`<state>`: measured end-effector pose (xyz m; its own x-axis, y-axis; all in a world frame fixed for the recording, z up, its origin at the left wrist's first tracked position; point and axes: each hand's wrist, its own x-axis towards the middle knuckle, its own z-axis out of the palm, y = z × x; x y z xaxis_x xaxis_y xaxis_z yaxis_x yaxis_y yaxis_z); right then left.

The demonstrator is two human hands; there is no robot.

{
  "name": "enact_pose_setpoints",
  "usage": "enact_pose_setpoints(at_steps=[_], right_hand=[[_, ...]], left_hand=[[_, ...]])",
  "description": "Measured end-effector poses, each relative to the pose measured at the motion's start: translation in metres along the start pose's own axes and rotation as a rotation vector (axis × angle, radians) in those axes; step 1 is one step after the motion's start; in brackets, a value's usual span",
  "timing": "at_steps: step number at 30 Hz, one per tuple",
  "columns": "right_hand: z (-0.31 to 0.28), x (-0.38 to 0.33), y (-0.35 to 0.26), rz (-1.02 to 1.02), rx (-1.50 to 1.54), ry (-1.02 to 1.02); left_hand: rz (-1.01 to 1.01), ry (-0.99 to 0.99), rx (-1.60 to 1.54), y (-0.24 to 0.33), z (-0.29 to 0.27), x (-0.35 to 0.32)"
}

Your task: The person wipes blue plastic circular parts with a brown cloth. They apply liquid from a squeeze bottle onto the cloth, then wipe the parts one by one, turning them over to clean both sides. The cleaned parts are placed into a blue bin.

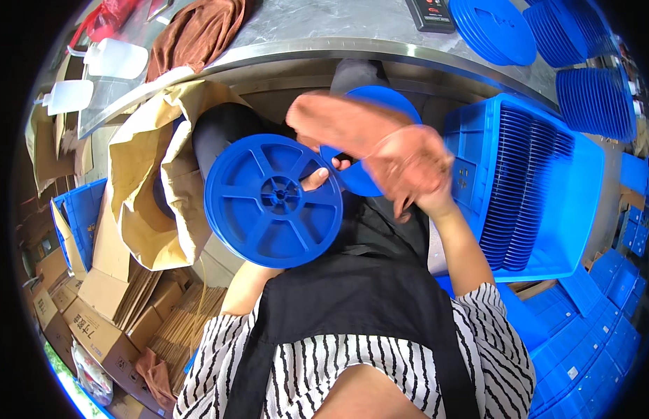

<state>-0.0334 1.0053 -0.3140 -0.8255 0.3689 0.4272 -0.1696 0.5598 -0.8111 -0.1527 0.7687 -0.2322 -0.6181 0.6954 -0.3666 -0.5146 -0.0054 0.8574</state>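
Note:
A blue plastic reel (244,199) with spokes and a small hub faces up in front of my lap. My left hand (316,179) is closed on its right side, thumb over the face; the other fingers are mostly hidden. My right hand (435,200) grips a brownish-pink cloth (359,126), blurred by motion and covering most of that hand. Under the cloth lies a second blue disc (391,100), partly hidden. Whether the left fingers also touch this disc, I cannot tell.
At right, a blue crate (583,202) holds a row of dark blue reels (516,188). An open brown paper sack (139,202) stands left. Across the far side runs a metal-edged table (324,28) with stacked blue reels (492,31) and a brown cloth (199,35). Cardboard boxes (104,328) lie lower left.

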Motion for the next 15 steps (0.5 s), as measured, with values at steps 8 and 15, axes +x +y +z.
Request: enact_pose_setpoints(at_steps=[8,15], right_hand=[[-0.005,0.053,0.041,0.609,0.892,0.372],[0.045,0.097,-0.083,0.646,1.337,-0.244]], left_hand=[[0.039,0.009,-0.027,-0.001,-0.002,0.004],[0.152,0.066,-0.184,-0.008,-0.001,0.027]])
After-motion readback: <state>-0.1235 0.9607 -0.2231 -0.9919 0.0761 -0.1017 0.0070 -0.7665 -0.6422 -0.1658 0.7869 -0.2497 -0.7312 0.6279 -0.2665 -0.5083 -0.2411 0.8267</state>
